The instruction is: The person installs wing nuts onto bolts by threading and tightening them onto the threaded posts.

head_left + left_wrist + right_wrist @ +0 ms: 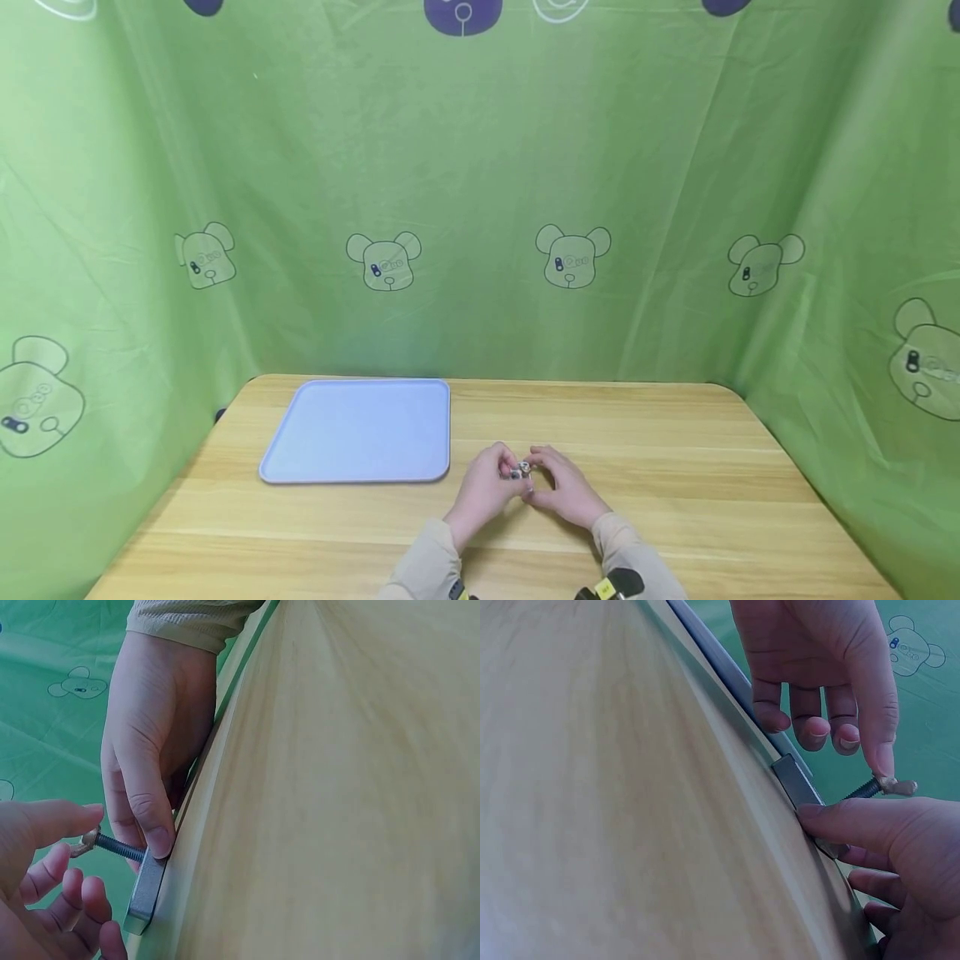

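Note:
Over the table in front of me, both hands meet at a small metal piece. My left hand (482, 493) has its thumb on the bronze-coloured winged end of a wing screw (120, 848), the index finger curled close beside it. In the right wrist view its other fingers hang loosely bent. My right hand (567, 493) grips a grey metal block (798, 782), thumb along its face and fingers behind. The dark threaded shank runs between the winged end and the block. From the head view the fingers hide most of both.
A light blue tray (360, 429) with a raised rim lies on the wooden table (675, 467), left of the hands. Green curtain (480, 167) with bear-head prints stands behind the table and along both sides.

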`<state>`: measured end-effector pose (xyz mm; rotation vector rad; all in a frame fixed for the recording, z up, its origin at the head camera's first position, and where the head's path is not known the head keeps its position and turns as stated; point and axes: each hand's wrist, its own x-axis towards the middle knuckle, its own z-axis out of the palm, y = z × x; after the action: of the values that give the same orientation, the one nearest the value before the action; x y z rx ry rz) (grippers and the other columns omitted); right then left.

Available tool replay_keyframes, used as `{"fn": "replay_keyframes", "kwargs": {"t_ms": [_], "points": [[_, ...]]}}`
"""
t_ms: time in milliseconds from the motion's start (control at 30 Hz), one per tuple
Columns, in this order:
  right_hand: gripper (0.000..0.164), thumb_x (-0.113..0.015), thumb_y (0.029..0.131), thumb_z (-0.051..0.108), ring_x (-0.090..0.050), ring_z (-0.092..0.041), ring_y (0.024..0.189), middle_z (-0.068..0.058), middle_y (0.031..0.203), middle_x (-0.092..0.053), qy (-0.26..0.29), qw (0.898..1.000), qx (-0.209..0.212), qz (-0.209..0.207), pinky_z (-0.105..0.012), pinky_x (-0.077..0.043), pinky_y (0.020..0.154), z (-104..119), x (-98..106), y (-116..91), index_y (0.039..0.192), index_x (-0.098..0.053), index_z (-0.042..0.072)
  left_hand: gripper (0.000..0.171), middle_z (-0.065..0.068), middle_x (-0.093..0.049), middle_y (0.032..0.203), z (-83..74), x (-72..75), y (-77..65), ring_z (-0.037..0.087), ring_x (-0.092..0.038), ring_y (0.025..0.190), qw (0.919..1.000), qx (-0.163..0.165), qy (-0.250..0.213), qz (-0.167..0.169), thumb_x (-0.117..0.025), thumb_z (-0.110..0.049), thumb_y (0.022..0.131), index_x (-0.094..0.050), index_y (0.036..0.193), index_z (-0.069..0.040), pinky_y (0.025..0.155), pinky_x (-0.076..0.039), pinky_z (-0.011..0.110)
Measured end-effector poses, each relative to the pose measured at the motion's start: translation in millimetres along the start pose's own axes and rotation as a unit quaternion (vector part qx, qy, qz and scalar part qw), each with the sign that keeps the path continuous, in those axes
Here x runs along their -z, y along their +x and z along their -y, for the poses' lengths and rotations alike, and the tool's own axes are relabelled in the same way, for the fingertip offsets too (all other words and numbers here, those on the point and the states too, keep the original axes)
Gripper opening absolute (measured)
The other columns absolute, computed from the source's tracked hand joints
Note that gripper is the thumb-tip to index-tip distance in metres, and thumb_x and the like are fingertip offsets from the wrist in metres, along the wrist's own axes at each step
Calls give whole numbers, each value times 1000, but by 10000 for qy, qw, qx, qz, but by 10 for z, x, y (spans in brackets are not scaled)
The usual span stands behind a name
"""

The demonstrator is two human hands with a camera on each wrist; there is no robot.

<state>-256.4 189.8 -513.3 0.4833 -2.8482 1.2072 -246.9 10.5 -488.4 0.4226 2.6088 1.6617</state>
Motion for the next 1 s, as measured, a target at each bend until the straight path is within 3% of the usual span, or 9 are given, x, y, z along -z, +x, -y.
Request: {"fn": "replay_keyframes", "kwargs": {"t_ms": [533,767,1000], "points": [[58,-78,77,31,-31,-49,140,-23,146,-45,-58,9999,119,-32,-68,-20,112,-14,8,3,125,-59,5,35,6,-56,82,26,-18,24,8,-46,70,9995,-128,268,62,-81,-16,74,-64,103,-7,60,-40,20],[57,-79,76,30,-32,-49,139,-23,146,-45,15,9999,78,-64,-68,-20,112,-7,-4,3,124,-60,5,24,-3,-53,74,24,-31,35,5,-45,60,9996,-155,230,91,-75,-18,81,-67,102,-9,50,-41,20],[57,-80,76,31,-34,-49,138,-24,145,-45,52,9999,128,-92,-67,-22,112,-4,-13,9,123,-61,6,15,-3,-54,71,32,-36,31,3,-45,57,9993,-254,278,59,-71,-16,85,-69,99,-10,49,-40,19]]}}
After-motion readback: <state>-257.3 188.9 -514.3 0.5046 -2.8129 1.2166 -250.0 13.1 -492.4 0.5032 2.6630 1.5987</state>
